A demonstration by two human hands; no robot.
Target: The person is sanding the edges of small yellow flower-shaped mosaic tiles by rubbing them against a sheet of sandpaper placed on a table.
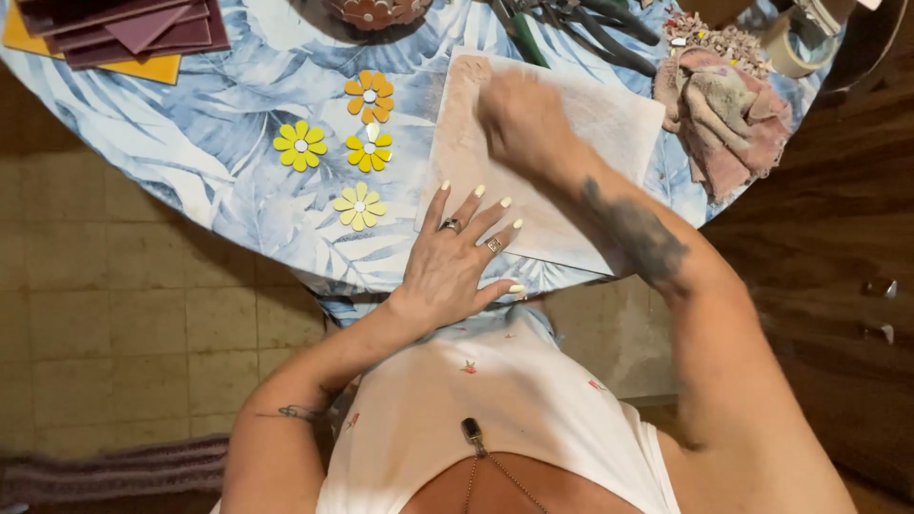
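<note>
The person stands at a round table (190, 143) with a blue leaf cloth. The left hand (457, 257) lies flat with its fingers spread wide, pressing down the near edge of a pale square tile (590, 124). The right hand (519, 119) is blurry on top of the tile; I cannot tell if it holds anything. I think it is rubbing the tile, so this looks like the wiping step. Next the tile needs to be kept from sliding. Yellow flower pieces (357, 152) lie at nine o'clock from the tile. A pink rag (728, 114) sits at three o'clock.
</note>
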